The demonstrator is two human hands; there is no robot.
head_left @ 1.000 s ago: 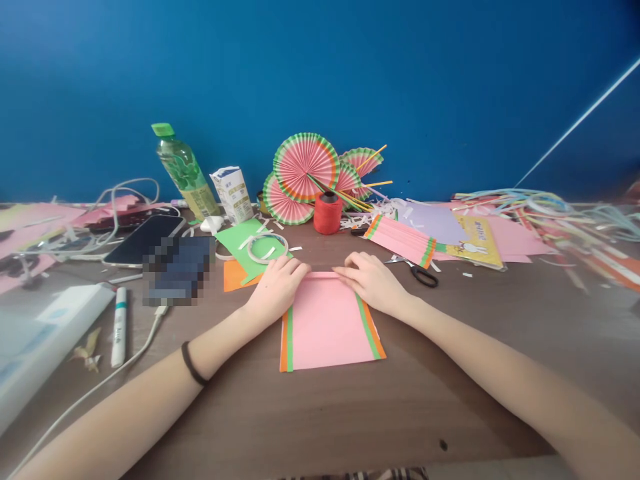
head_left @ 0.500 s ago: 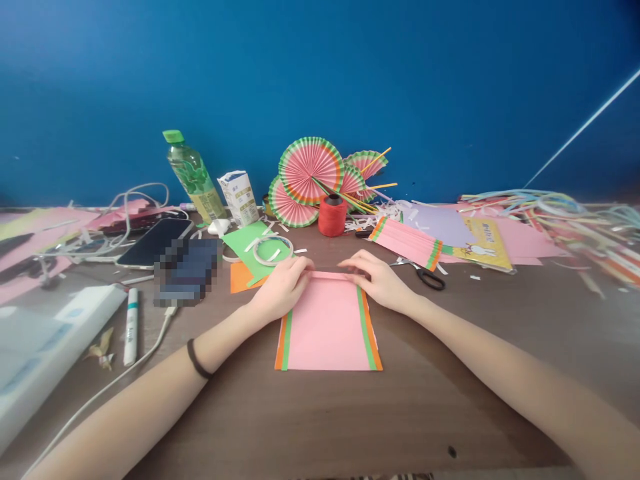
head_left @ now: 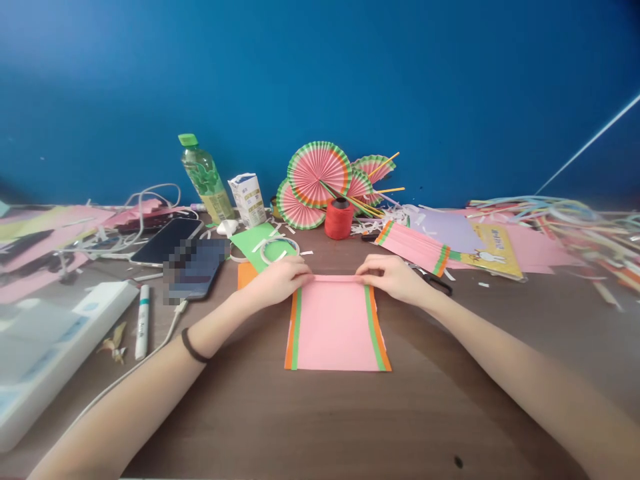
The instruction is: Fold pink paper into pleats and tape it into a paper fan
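I see a flat rectangular sheet of pink paper with green and orange strips down both long sides (head_left: 336,323) lying on the brown wood-grain worktop (head_left: 310,420), square in front of me. Its far edge is turned up into a narrow fold. My left hand (head_left: 277,281) pinches that fold at the sheet's far left corner, fingers curled down onto the paper; my right hand (head_left: 395,278) pinches the same fold at the far right corner — both closed on the paper's edge, thumbs underneath as far as I can tell.

Beyond the sheet's far edge stands a squat red spool of thread (head_left: 339,220), and behind that a cluster of round pleated paper fans in pink, orange and green (head_left: 320,175). Just left of the sheet's far corner lie a ring of clear tape (head_left: 279,249) on a smooth green paper piece (head_left: 253,241). To the right of the sheet's far edge sits a pleated pink paper strip with orange and green ends (head_left: 415,247) — an accordion-folded one. Black-handled scissors (head_left: 439,285) lie just behind my right wrist.
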